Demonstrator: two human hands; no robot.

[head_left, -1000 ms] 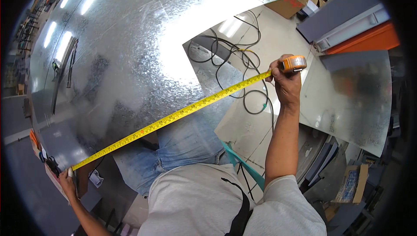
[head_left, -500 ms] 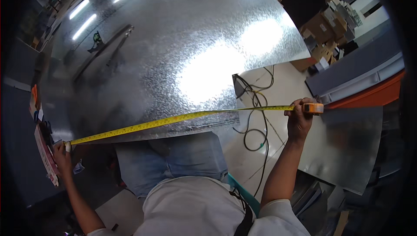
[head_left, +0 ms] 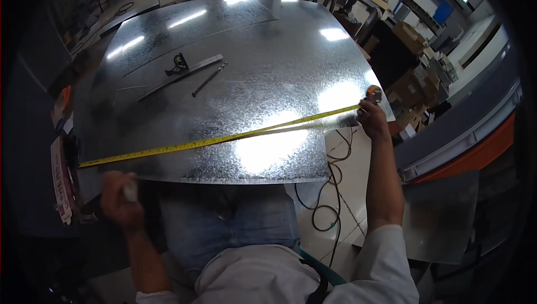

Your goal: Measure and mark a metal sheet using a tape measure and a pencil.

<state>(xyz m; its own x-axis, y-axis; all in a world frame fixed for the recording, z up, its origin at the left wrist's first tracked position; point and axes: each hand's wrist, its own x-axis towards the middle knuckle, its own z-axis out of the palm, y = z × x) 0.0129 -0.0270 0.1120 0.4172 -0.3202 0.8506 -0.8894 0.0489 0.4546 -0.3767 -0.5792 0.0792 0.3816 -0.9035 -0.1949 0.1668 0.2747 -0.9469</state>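
Note:
A large shiny sheet of metal (head_left: 196,108) spreads out in front of me. Across its near part runs the yellow blade of a tape measure (head_left: 224,138), its free end lying near the sheet's left edge. My right hand (head_left: 373,119) is closed round the tape measure's orange and black case at the sheet's right edge. Below the near left edge, my left hand (head_left: 120,200) is away from the blade and smeared by motion. Something white shows at its thumb side; what it is, and whether the fingers hold anything, is unclear.
On the sheet lie a metal straightedge (head_left: 182,75), a thin dark rod (head_left: 210,79) and a small black-and-green object (head_left: 179,64). Dark cables (head_left: 324,209) loop across the floor at right, beside another metal sheet (head_left: 439,217). Cardboard boxes (head_left: 414,83) stand beyond.
My left hand has left the blade's end and moved right, toward me. My right hand has carried the case forward, laying the blade farther in on the sheet. The view has tilted up.

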